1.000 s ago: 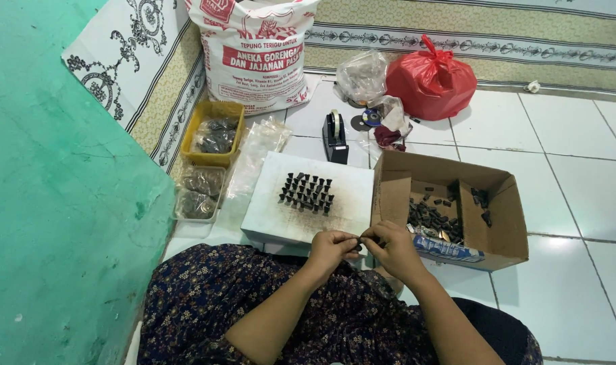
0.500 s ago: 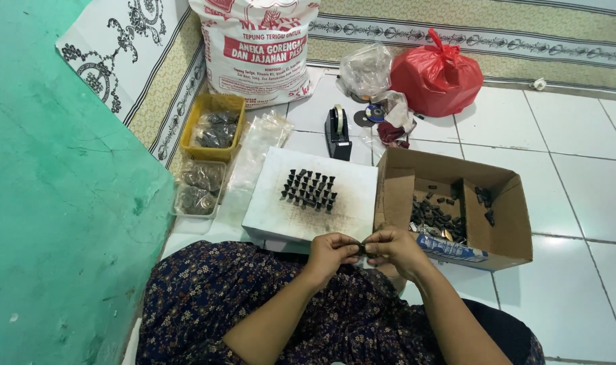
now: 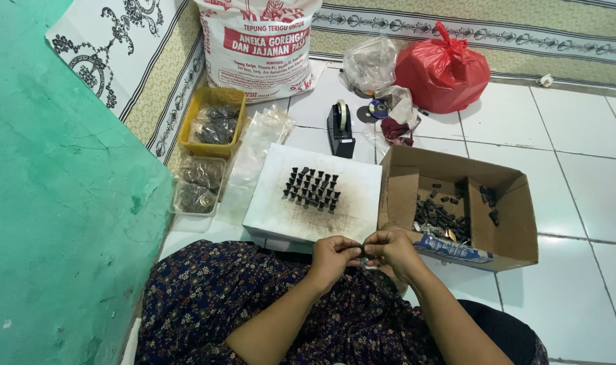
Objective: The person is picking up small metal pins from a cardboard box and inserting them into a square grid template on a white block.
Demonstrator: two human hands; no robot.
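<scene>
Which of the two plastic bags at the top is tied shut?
The red bag, knotted at its top; the clear bag to its left lies crumpled, with no knot visible.

White tiled floor (image 3: 578, 162) carries a cardboard box (image 3: 504, 230), white board (image 3: 348, 203), red bag (image 3: 443, 67), and flour sack (image 3: 257, 40).

White printed sack (image 3: 257, 44) at back, red bag (image 3: 443, 71) beside, brown carton (image 3: 456, 203) nearer.
</scene>
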